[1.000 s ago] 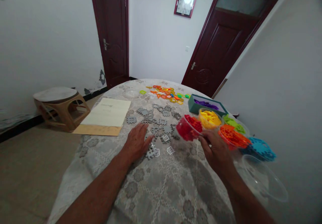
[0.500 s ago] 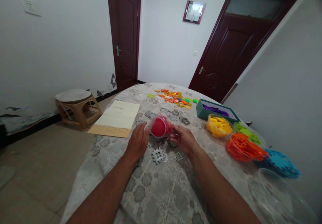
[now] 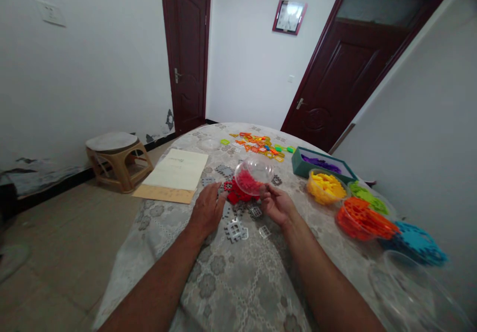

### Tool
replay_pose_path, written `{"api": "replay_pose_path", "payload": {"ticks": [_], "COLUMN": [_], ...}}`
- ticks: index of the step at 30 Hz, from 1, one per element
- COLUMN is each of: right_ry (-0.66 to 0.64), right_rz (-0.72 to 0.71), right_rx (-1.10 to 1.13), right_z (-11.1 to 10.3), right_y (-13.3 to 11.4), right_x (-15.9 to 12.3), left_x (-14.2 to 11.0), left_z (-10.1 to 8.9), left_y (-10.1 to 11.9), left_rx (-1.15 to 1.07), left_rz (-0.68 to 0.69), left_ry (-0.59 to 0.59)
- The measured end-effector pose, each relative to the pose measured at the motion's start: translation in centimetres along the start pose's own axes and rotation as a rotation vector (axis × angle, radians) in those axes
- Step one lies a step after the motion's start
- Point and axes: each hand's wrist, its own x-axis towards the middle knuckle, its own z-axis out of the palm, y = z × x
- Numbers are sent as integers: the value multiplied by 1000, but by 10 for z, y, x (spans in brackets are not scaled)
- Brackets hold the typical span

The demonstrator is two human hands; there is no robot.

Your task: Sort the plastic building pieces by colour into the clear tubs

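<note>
My right hand (image 3: 278, 204) grips the rim of a clear round plastic bowl (image 3: 261, 167), tipped over on its side above the table. Red plastic building pieces (image 3: 238, 195) spill in a heap below the bowl, and some red shows through its wall. My left hand (image 3: 207, 209) has its fingers extended at the left edge of the red heap; whether it touches a piece, I cannot tell. Grey interlocking pieces (image 3: 234, 230) lie around and under the heap, along with a small white window-like piece (image 3: 264, 231).
At right stand bowls of yellow pieces (image 3: 326, 188), orange pieces (image 3: 361, 217), and green pieces (image 3: 367, 197), with blue pieces (image 3: 413, 242) beside them. A green box (image 3: 298, 165) holds purple pieces. Mixed coloured pieces (image 3: 257, 143) lie farther back. A paper pad (image 3: 179, 170) is at left.
My right hand brought the bowl of red pieces from the right to the middle and tipped it. Red pieces now lie on the grey ones. The view turned slightly left.
</note>
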Motion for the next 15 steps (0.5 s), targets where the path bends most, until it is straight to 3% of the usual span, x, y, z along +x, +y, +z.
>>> {"api": "replay_pose_path", "payload": {"ticks": [4, 8, 11, 15], "right_ry": [20, 181, 378, 633], "right_rz": [-195, -628, -906, -1170], "right_rx": [-13, -309, -802, -1571], "right_z": [4, -13, -36, -70], "right_y": [-25, -45, -50, -44], "right_x": [-30, -72, -107, -140], "left_x": [0, 1, 1, 3], "left_z": [1, 2, 0, -6], "left_y": [2, 1, 0, 10], "left_rx": [8, 18, 28, 31], "left_rz": [-2, 31, 58, 152], "left_ry": [-11, -21, -11, 2]}}
